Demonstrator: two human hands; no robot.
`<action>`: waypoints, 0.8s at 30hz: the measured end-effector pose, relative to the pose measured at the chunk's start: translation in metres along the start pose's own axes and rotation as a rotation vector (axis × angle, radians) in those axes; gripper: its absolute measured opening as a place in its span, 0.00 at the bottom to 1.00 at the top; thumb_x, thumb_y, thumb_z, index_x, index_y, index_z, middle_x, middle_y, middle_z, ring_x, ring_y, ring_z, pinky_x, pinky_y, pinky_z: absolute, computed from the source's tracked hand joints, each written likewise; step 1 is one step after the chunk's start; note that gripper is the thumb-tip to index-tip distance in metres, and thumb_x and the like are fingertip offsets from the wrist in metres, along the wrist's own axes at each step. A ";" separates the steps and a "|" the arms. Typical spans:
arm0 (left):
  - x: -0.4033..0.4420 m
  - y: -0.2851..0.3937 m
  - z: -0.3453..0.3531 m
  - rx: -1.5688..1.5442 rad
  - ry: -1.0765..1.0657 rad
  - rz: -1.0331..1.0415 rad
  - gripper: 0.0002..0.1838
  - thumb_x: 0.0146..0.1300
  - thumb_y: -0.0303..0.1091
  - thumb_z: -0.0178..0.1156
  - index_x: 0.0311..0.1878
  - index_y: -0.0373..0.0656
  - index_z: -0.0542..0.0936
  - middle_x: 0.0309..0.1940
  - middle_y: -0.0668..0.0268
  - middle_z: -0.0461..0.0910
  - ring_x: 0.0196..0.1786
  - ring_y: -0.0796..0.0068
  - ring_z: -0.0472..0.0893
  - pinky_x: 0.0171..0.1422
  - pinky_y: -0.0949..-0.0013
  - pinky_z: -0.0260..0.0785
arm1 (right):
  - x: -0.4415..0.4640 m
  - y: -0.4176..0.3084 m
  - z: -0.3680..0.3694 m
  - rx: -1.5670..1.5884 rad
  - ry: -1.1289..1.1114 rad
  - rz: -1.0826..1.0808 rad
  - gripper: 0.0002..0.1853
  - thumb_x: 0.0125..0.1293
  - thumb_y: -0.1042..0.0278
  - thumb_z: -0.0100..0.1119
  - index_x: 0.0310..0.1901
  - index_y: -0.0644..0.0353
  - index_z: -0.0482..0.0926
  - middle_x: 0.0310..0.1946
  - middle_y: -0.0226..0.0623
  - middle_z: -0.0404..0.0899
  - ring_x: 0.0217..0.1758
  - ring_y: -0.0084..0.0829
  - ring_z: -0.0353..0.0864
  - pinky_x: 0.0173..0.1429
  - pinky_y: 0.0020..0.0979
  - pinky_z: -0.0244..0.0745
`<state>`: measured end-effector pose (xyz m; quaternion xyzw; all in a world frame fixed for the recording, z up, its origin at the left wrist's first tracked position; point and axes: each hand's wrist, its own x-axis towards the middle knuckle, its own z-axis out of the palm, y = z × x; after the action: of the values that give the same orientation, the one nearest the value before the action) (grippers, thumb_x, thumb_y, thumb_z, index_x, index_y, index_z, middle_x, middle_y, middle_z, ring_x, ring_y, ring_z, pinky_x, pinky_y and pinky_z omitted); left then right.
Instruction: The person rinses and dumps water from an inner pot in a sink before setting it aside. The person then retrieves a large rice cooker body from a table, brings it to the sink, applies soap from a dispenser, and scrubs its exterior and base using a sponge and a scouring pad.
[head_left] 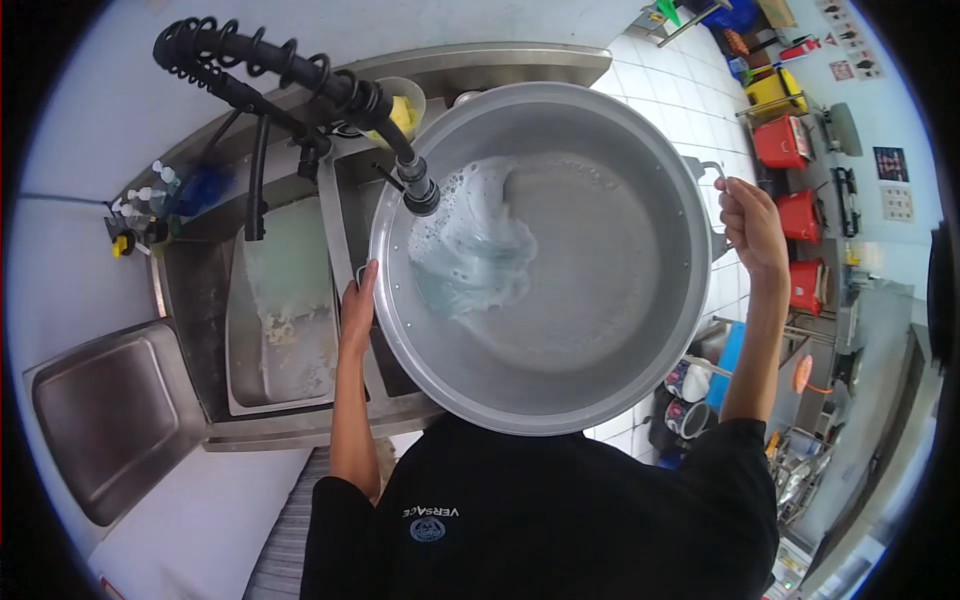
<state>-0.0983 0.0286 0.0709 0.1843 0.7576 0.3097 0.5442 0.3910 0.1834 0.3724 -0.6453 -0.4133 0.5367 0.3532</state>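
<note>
A large round metal pot [600, 260] faces the camera, its inside showing, with foamy, cloudy water [470, 245] on its left part. My right hand [752, 222] is closed round the handle at the pot's right side. At the left rim, my left hand [358, 312] is against the pot's outer side by the other handle; its fingers are mostly hidden behind the rim. The black spring-hose faucet [421, 192] hangs over the pot's upper left rim.
Left of the pot, a sink holds a metal tray [285, 370] with cloudy liquid. An empty metal pan [118, 420] lies at the far left. Bottles [150, 205] stand behind the sink. A bowl with a yellow item [402, 115] is behind the faucet. Red bins [800, 215] are at right.
</note>
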 end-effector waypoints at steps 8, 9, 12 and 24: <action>0.006 -0.016 0.076 -0.243 -0.283 0.007 0.52 0.63 0.75 0.52 0.68 0.30 0.71 0.54 0.53 0.81 0.56 0.62 0.82 0.62 0.59 0.72 | -0.060 -0.090 0.043 0.052 0.047 -0.087 0.20 0.77 0.69 0.50 0.61 0.78 0.69 0.26 0.19 0.55 0.22 0.08 0.50 0.19 0.15 0.43; 0.014 -0.030 0.091 -0.277 -0.357 -0.041 0.50 0.63 0.76 0.51 0.68 0.33 0.72 0.52 0.55 0.82 0.53 0.64 0.83 0.59 0.59 0.74 | -0.064 -0.095 0.051 0.038 0.039 -0.087 0.20 0.77 0.69 0.50 0.61 0.78 0.69 0.26 0.19 0.55 0.22 0.08 0.50 0.19 0.15 0.43; 0.030 -0.071 0.134 -0.365 -0.488 -0.084 0.48 0.64 0.76 0.50 0.68 0.38 0.73 0.49 0.60 0.83 0.48 0.66 0.84 0.53 0.60 0.77 | -0.070 -0.105 0.077 0.111 -0.013 -0.073 0.21 0.77 0.70 0.50 0.62 0.79 0.68 0.27 0.20 0.56 0.22 0.08 0.51 0.19 0.15 0.44; 0.021 -0.101 0.173 -0.403 -0.704 -0.151 0.40 0.70 0.69 0.48 0.70 0.42 0.71 0.50 0.61 0.84 0.46 0.69 0.85 0.47 0.62 0.80 | -0.054 -0.105 0.124 0.317 -0.156 0.016 0.22 0.75 0.77 0.49 0.63 0.84 0.61 0.29 0.24 0.59 0.25 0.10 0.54 0.23 0.18 0.49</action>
<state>0.0629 0.0134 -0.0487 0.1128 0.4608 0.3291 0.8165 0.2482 0.1791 0.4671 -0.5414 -0.3445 0.6463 0.4130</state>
